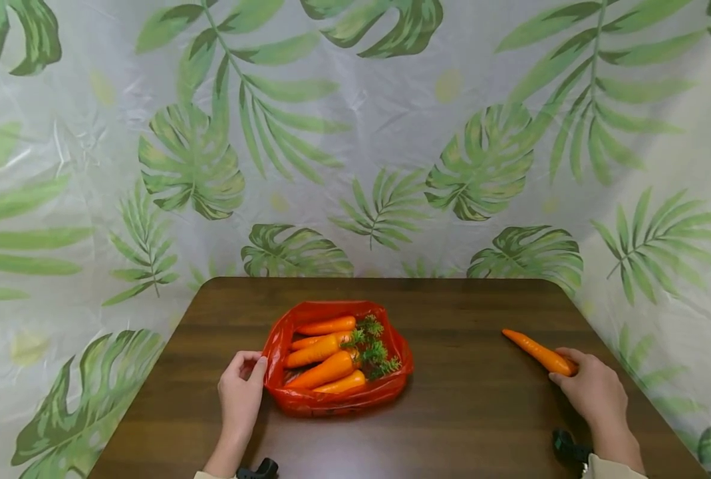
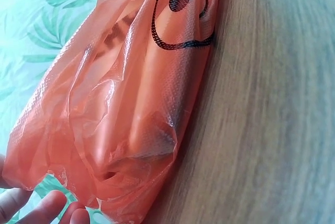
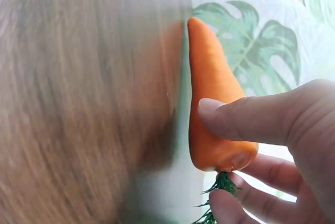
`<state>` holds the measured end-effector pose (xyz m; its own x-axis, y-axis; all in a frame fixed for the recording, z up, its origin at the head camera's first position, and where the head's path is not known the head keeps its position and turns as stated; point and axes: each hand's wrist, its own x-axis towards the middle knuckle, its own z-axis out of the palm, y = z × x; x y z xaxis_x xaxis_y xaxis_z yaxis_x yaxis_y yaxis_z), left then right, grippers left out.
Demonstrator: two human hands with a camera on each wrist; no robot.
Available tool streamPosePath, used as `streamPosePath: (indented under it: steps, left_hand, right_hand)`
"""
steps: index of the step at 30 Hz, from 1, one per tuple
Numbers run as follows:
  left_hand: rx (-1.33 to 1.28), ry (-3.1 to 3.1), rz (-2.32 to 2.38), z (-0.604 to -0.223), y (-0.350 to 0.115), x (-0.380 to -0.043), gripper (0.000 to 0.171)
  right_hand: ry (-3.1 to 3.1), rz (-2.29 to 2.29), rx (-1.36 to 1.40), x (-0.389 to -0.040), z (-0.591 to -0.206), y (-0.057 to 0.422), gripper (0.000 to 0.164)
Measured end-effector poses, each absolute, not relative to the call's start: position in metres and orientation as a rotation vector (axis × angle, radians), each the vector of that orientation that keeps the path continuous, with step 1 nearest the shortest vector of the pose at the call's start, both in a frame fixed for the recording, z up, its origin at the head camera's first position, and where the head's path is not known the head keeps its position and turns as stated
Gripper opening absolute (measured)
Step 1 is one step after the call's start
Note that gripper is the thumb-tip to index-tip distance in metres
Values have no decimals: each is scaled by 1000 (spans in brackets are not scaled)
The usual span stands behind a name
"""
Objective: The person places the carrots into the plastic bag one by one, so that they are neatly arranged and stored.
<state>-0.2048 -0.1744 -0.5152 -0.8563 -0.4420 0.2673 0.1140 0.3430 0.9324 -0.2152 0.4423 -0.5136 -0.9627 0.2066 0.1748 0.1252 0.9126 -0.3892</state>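
A red plastic bag [image 1: 337, 403] lies on the table with its mouth spread, showing several orange carrots [image 1: 322, 351] and their green tops inside. At its left side my left hand [image 1: 241, 386] pinches the bag's rim between thumb and fingers. The left wrist view shows black print on the thin bag [image 2: 125, 98] and fingertips at its lower edge. On the right, my right hand [image 1: 594, 389] holds a single carrot [image 1: 537, 349] by its thick end, the tip pointing away and left. Green leaves hang below that carrot [image 3: 214, 77] beside the fingers in the right wrist view.
The brown wooden table [image 1: 463, 426] has rounded far corners. Behind it and at both sides hangs a leaf-printed curtain [image 1: 379, 133]. Dark straps [image 1: 567, 447] are on both wrists.
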Motion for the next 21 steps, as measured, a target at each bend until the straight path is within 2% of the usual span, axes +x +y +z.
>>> streamPosePath:
  steps: [10,21]
  left_hand:
    - [280,-2127,-1517,-518,-174,-206,11]
    - [265,-2107,-1543,-521,-173,-206,7]
  right_hand:
    - [-2826,578,-172,-213,-509,430,55]
    - [-2819,597,-112,-216,-500,419,56]
